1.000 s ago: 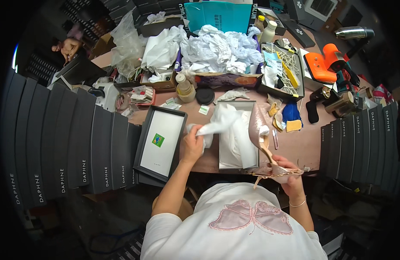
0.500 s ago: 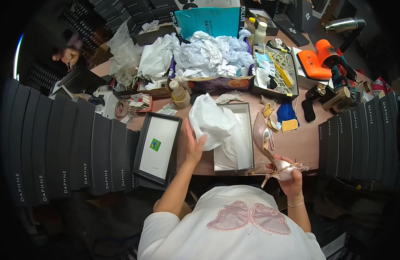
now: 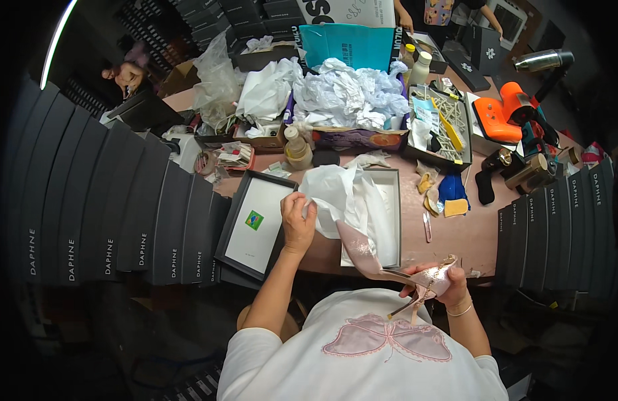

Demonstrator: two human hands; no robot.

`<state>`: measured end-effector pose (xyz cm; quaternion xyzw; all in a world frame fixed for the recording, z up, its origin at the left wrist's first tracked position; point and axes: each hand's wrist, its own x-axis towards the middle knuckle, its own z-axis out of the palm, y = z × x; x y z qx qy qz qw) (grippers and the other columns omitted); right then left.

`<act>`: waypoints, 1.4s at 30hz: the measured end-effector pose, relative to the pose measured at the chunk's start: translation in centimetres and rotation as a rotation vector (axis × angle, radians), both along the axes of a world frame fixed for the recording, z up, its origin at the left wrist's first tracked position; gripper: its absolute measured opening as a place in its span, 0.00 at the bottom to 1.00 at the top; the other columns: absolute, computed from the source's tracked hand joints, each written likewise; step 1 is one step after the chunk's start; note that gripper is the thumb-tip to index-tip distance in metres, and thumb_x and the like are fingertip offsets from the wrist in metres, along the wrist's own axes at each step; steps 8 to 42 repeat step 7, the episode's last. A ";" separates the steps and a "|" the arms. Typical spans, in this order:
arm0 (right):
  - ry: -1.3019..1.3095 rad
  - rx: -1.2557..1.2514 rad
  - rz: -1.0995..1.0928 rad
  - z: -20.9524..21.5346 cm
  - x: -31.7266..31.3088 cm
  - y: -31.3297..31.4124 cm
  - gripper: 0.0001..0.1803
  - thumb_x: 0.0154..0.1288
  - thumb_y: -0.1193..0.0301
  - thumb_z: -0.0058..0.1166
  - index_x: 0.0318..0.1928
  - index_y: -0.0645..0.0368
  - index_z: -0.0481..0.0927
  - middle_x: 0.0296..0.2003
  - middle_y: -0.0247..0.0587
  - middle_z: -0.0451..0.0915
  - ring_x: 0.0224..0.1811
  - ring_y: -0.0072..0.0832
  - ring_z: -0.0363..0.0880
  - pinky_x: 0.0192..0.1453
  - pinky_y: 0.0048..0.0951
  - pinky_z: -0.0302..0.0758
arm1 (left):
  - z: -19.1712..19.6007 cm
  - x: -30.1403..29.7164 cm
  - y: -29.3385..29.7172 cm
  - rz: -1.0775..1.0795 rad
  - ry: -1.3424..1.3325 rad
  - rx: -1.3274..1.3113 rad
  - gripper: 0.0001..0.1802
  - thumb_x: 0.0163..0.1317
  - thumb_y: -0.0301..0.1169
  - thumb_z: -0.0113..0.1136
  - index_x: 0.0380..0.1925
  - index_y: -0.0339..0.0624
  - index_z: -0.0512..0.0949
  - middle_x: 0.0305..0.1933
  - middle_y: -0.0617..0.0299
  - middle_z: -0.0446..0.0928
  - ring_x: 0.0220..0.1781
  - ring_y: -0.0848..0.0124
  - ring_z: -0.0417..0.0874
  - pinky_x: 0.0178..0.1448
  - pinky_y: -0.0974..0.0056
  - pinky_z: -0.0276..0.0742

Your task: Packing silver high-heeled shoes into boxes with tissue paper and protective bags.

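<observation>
A pink glittery high-heeled pointed shoe [image 3: 358, 246] is gripped at its heel end by my right hand [image 3: 455, 286], fingers wrapped round it. Its toe points up and left, in front of the white tissue paper [image 3: 330, 192]. My left hand [image 3: 298, 222] pinches the tissue's left edge. More white paper lies inside the grey shoebox [image 3: 396, 214] behind the shoe. Left of that box rests a dark-rimmed box lid [image 3: 274, 184] with a white inside and a small green sticker. My left hand is by the lid's right side.
Dark shoeboxes stand stacked on the left [image 3: 125, 214] and right [image 3: 556, 234]. Behind are a carton of crumpled paper [image 3: 349, 93], a tray with a yellow brush [image 3: 449, 130], glue bottles [image 3: 297, 148] and an orange device [image 3: 494, 121]. Tweezers [image 3: 427, 227] lie at right. Other people show at the back.
The shoe has swung left, its toe now in front of the tissue. My left hand has moved from supporting the bunched tissue to pinching its edge, and the tissue has dropped lower. The view has shifted.
</observation>
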<state>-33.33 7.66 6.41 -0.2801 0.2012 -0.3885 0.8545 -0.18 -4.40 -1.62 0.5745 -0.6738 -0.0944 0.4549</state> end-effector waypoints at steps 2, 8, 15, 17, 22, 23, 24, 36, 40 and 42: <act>-0.009 0.014 0.087 0.2 1.4 -1.2 0.46 0.54 0.43 0.51 0.58 0.76 0.70 0.49 0.60 0.77 0.46 0.52 0.81 0.49 0.39 0.79 | 1.0 0.4 0.8 -0.031 -0.010 0.000 0.09 0.58 0.31 0.59 0.32 0.34 0.75 0.44 0.50 0.72 0.48 0.52 0.71 0.54 0.54 0.69; -0.214 0.188 0.038 -3.3 6.3 -5.3 0.40 0.60 0.43 0.45 0.68 0.51 0.62 0.62 0.55 0.68 0.47 0.63 0.78 0.54 0.60 0.74 | 3.8 3.8 4.2 -0.207 0.132 0.207 0.09 0.61 0.31 0.61 0.35 0.37 0.78 0.45 0.53 0.76 0.48 0.61 0.76 0.49 0.60 0.72; -0.214 0.188 0.038 -3.3 6.3 -5.3 0.40 0.60 0.43 0.45 0.68 0.51 0.62 0.62 0.55 0.68 0.47 0.63 0.78 0.54 0.60 0.74 | 3.8 3.8 4.2 -0.207 0.132 0.207 0.09 0.61 0.31 0.61 0.35 0.37 0.78 0.45 0.53 0.76 0.48 0.61 0.76 0.49 0.60 0.72; -0.214 0.188 0.038 -3.3 6.3 -5.3 0.40 0.60 0.43 0.45 0.68 0.51 0.62 0.62 0.55 0.68 0.47 0.63 0.78 0.54 0.60 0.74 | 3.8 3.8 4.2 -0.207 0.132 0.207 0.09 0.61 0.31 0.61 0.35 0.37 0.78 0.45 0.53 0.76 0.48 0.61 0.76 0.49 0.60 0.72; -0.214 0.188 0.038 -3.3 6.3 -5.3 0.40 0.60 0.43 0.45 0.68 0.51 0.62 0.62 0.55 0.68 0.47 0.63 0.78 0.54 0.60 0.74 | 3.8 3.8 4.2 -0.207 0.132 0.207 0.09 0.61 0.31 0.61 0.35 0.37 0.78 0.45 0.53 0.76 0.48 0.61 0.76 0.49 0.60 0.72; -0.214 0.188 0.038 -3.3 6.3 -5.3 0.40 0.60 0.43 0.45 0.68 0.51 0.62 0.62 0.55 0.68 0.47 0.63 0.78 0.54 0.60 0.74 | 3.8 3.8 4.2 -0.207 0.132 0.207 0.09 0.61 0.31 0.61 0.35 0.37 0.78 0.45 0.53 0.76 0.48 0.61 0.76 0.49 0.60 0.72; -0.214 0.188 0.038 -3.3 6.3 -5.3 0.40 0.60 0.43 0.45 0.68 0.51 0.62 0.62 0.55 0.68 0.47 0.63 0.78 0.54 0.60 0.74 | 3.8 3.8 4.2 -0.207 0.132 0.207 0.09 0.61 0.31 0.61 0.35 0.37 0.78 0.45 0.53 0.76 0.48 0.61 0.76 0.49 0.60 0.72; -0.214 0.188 0.038 -3.3 6.3 -5.3 0.40 0.60 0.43 0.45 0.68 0.51 0.62 0.62 0.55 0.68 0.47 0.63 0.78 0.54 0.60 0.74 | 3.8 3.8 4.2 -0.207 0.132 0.207 0.09 0.61 0.31 0.61 0.35 0.37 0.78 0.45 0.53 0.76 0.48 0.61 0.76 0.49 0.60 0.72; -0.214 0.188 0.038 -3.3 6.3 -5.3 0.40 0.60 0.43 0.45 0.68 0.51 0.62 0.62 0.55 0.68 0.47 0.63 0.78 0.54 0.60 0.74 | 3.8 3.8 4.2 -0.207 0.132 0.207 0.09 0.61 0.31 0.61 0.35 0.37 0.78 0.45 0.53 0.76 0.48 0.61 0.76 0.49 0.60 0.72; -0.214 0.188 0.038 -3.3 6.3 -5.3 0.40 0.60 0.43 0.45 0.68 0.51 0.62 0.62 0.55 0.68 0.47 0.63 0.78 0.54 0.60 0.74 | 3.8 3.8 4.2 -0.207 0.132 0.207 0.09 0.61 0.31 0.61 0.35 0.37 0.78 0.45 0.53 0.76 0.48 0.61 0.76 0.49 0.60 0.72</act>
